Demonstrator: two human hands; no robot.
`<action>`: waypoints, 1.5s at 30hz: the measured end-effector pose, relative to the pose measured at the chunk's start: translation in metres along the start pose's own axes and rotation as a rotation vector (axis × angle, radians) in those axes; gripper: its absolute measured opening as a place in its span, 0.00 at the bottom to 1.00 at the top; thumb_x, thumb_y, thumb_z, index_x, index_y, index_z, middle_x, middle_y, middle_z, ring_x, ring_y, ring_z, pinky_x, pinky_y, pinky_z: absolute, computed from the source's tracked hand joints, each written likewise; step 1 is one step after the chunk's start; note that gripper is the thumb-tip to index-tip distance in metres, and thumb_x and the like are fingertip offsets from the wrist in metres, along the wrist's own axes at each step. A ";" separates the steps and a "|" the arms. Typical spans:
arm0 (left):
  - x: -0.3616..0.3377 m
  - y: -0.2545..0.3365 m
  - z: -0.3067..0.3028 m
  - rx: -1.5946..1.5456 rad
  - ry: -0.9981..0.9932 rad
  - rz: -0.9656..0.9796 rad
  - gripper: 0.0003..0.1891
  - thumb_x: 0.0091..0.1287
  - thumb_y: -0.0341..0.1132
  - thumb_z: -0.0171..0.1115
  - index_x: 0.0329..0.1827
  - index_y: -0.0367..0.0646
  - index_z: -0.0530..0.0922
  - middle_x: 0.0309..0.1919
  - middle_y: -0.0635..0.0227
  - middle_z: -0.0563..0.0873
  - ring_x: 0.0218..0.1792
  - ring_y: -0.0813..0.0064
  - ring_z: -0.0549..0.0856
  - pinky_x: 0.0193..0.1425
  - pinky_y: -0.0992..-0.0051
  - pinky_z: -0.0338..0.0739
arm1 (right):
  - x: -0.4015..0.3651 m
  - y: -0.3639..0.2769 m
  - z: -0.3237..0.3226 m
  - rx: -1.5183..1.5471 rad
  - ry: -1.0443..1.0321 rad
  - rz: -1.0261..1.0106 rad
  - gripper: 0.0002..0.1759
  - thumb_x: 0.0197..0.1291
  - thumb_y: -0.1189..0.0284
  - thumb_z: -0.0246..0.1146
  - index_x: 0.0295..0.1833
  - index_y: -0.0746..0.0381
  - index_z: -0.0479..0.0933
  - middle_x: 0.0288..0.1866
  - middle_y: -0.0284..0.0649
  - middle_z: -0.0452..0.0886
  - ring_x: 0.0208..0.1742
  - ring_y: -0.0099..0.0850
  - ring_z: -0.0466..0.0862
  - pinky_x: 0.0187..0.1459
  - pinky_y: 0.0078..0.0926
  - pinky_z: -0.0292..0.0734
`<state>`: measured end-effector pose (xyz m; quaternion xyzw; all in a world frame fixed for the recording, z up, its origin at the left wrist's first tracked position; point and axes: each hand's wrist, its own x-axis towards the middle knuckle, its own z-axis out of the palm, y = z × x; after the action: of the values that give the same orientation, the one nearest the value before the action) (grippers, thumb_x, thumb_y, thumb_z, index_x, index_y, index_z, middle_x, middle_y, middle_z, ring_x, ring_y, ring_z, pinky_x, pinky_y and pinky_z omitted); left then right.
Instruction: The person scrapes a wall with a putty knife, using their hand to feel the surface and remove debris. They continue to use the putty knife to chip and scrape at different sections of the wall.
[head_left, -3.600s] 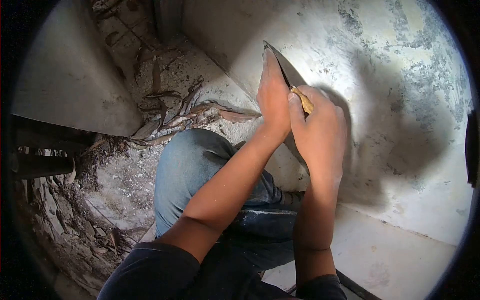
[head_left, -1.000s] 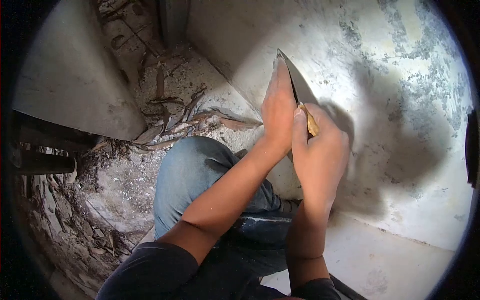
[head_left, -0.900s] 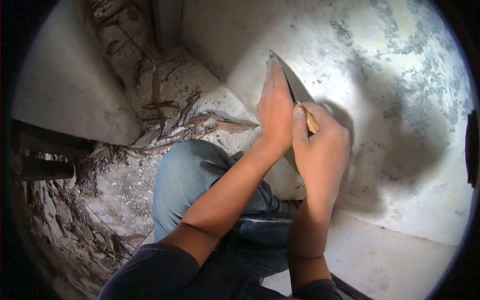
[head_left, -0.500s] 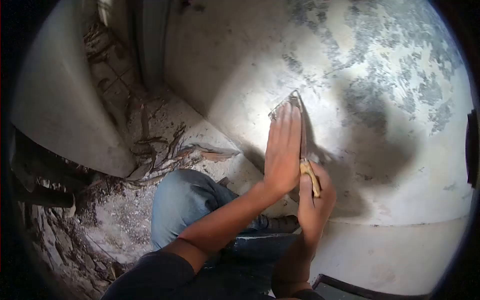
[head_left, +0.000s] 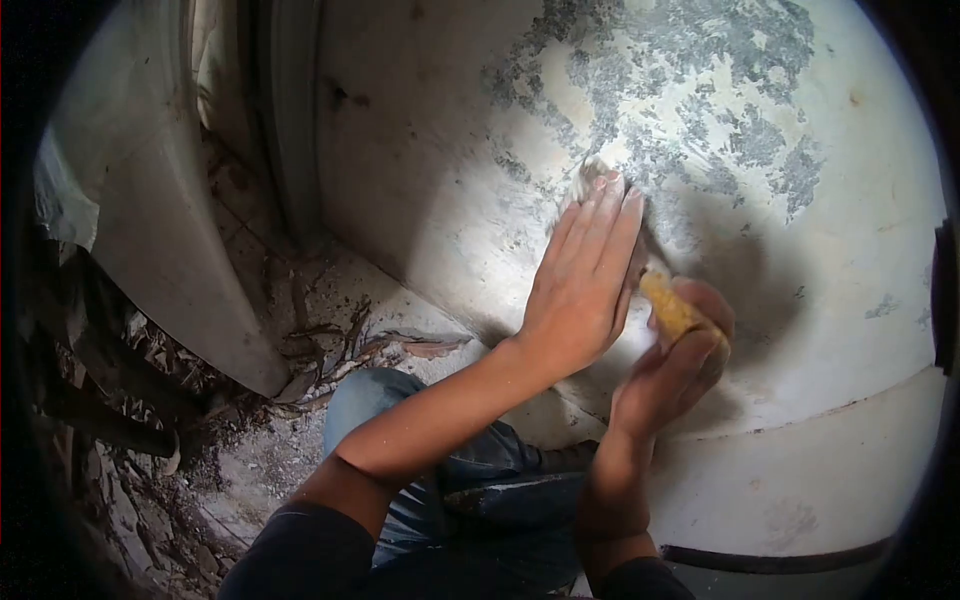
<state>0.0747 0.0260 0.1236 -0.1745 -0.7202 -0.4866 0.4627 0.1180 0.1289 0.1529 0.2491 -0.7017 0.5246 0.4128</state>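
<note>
A scraper-like tool has a yellowish handle (head_left: 680, 308) and a blade (head_left: 594, 180) blurred by motion at the pale wall. My right hand (head_left: 685, 365) is wrapped round the handle. My left hand (head_left: 585, 275) lies flat over the blade, its fingers stretched out and pointing up, with white dust on the fingertips. Most of the blade is hidden under it. The curved whitish wall (head_left: 450, 200) bears mottled grey patches (head_left: 760, 135) above and to the right of my hands.
A pale curved panel (head_left: 180, 240) stands at the left. Debris and dry strips cover the floor (head_left: 235, 465) at the lower left. My bent knee (head_left: 370, 400) is below my left forearm. A dark strip (head_left: 780, 562) runs along the bottom right.
The tool's handle and my right hand have moved up and right, and the handle now tilts more. My left hand has shifted slightly up and right. The camera view has also shifted.
</note>
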 end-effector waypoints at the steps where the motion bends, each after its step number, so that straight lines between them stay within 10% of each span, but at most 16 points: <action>1: -0.003 -0.004 -0.001 0.002 -0.009 0.026 0.35 0.64 0.22 0.58 0.77 0.29 0.62 0.74 0.35 0.67 0.76 0.39 0.67 0.81 0.51 0.59 | 0.004 0.005 0.009 -0.003 0.062 0.023 0.29 0.80 0.50 0.46 0.54 0.69 0.77 0.51 0.44 0.78 0.50 0.31 0.79 0.52 0.29 0.75; 12: -0.051 -0.017 0.020 -0.149 -0.059 -0.110 0.42 0.65 0.24 0.61 0.81 0.25 0.50 0.77 0.29 0.57 0.81 0.33 0.54 0.84 0.46 0.47 | 0.001 0.016 -0.015 -0.309 -0.095 -0.229 0.40 0.79 0.39 0.31 0.46 0.62 0.77 0.44 0.45 0.77 0.42 0.35 0.76 0.48 0.35 0.72; 16: -0.061 -0.015 0.028 -0.197 -0.087 -0.176 0.42 0.65 0.28 0.61 0.80 0.24 0.52 0.78 0.30 0.57 0.81 0.35 0.57 0.85 0.48 0.49 | -0.001 0.016 0.030 0.546 0.223 0.015 0.30 0.81 0.45 0.43 0.34 0.58 0.67 0.34 0.41 0.75 0.35 0.31 0.73 0.52 0.32 0.75; 17: -0.065 -0.018 0.034 -0.264 -0.020 -0.208 0.42 0.66 0.27 0.60 0.81 0.24 0.51 0.79 0.30 0.55 0.81 0.34 0.55 0.85 0.49 0.49 | -0.004 0.021 0.022 0.593 -0.085 -0.024 0.28 0.80 0.47 0.48 0.33 0.58 0.66 0.30 0.38 0.72 0.31 0.30 0.73 0.45 0.31 0.76; 19: -0.058 -0.024 0.030 -0.248 0.037 -0.200 0.41 0.67 0.28 0.59 0.81 0.24 0.50 0.79 0.29 0.54 0.81 0.33 0.54 0.85 0.49 0.48 | -0.009 0.015 0.030 0.448 -0.316 -0.185 0.28 0.77 0.48 0.56 0.29 0.56 0.63 0.21 0.31 0.68 0.18 0.27 0.71 0.27 0.27 0.71; 26: -0.065 -0.045 0.030 -0.220 0.087 -0.323 0.49 0.68 0.40 0.63 0.82 0.23 0.42 0.81 0.29 0.48 0.83 0.33 0.48 0.86 0.50 0.45 | -0.003 0.066 0.054 0.332 -0.235 -0.358 0.19 0.69 0.69 0.59 0.24 0.58 0.64 0.16 0.35 0.68 0.14 0.28 0.68 0.22 0.28 0.65; 28: -0.070 -0.055 0.032 -0.220 0.079 -0.369 0.55 0.66 0.46 0.66 0.82 0.23 0.39 0.81 0.29 0.46 0.83 0.34 0.46 0.86 0.51 0.44 | 0.005 0.072 0.064 0.681 -0.484 -0.116 0.14 0.64 0.73 0.58 0.24 0.60 0.66 0.15 0.35 0.67 0.13 0.28 0.67 0.21 0.30 0.66; 45: -0.077 -0.045 0.042 -0.252 0.002 -0.396 0.60 0.65 0.54 0.66 0.82 0.22 0.36 0.81 0.27 0.44 0.83 0.33 0.47 0.86 0.53 0.44 | 0.005 0.062 0.056 0.551 -0.419 -0.286 0.20 0.69 0.66 0.58 0.24 0.61 0.64 0.15 0.35 0.67 0.13 0.26 0.68 0.18 0.26 0.62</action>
<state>0.0613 0.0561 0.0308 -0.0855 -0.6735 -0.6540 0.3337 0.0491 0.0964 0.1178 0.5483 -0.5617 0.5684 0.2467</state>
